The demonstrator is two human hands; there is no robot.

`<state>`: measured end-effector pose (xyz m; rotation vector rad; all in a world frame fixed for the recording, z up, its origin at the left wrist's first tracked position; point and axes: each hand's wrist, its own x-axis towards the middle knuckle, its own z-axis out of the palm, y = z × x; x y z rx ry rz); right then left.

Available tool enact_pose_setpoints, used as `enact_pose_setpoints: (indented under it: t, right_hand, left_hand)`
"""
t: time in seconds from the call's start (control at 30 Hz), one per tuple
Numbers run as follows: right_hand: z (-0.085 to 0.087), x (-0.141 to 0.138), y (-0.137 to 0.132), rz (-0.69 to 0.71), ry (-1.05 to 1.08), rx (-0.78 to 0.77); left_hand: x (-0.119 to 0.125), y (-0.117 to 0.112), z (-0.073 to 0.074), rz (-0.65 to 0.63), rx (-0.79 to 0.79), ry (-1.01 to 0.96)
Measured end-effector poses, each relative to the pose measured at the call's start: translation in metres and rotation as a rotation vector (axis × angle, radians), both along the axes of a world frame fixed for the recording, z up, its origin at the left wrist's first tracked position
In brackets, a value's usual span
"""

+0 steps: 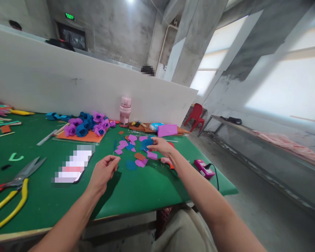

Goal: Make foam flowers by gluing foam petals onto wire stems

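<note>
My right hand (161, 146) reaches over a loose scatter of cut petals, its fingers closed on a blue petal (145, 144). Purple petals (141, 163) lie around it, along with a brown petal (140, 156) and a squarish blue piece (131, 165). To the left of the scatter, my left hand (104, 172) hovers above the green table with thumb and fingers pinched together. Whether anything small is between those fingertips cannot be made out. Finished-looking purple and blue flowers (86, 124) are heaped on an orange sheet (80, 137) farther back.
A phone (74, 166) and large scissors (21, 182) lie to the left. A pink bottle (125, 112) stands by the white partition (94, 80). Near the right edge sits a magenta corded device (204, 169). A purple folded piece (167, 130) lies at the back.
</note>
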<state>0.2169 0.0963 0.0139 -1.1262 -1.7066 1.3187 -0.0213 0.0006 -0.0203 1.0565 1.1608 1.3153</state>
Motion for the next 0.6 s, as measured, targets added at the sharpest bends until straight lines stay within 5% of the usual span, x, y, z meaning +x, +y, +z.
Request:
enact_pose_setpoints:
  t: [0.3,0.47,0.6]
  right_hand:
    - [-0.029,-0.065,-0.072,0.070,0.205,-0.099]
    - [-0.039,-0.054,-0.063,-0.085,0.187,-0.117]
    - [-0.028,-0.030,-0.043,-0.198,-0.143,0.114]
  left_hand:
    - [0.010,-0.006,0.005,-0.107,-0.046,0.018]
    - [0.003,-0.004,0.003,-0.063,-0.041,0.080]
    - [-0.012,0.000,0.008,-0.028,-0.044,0.177]
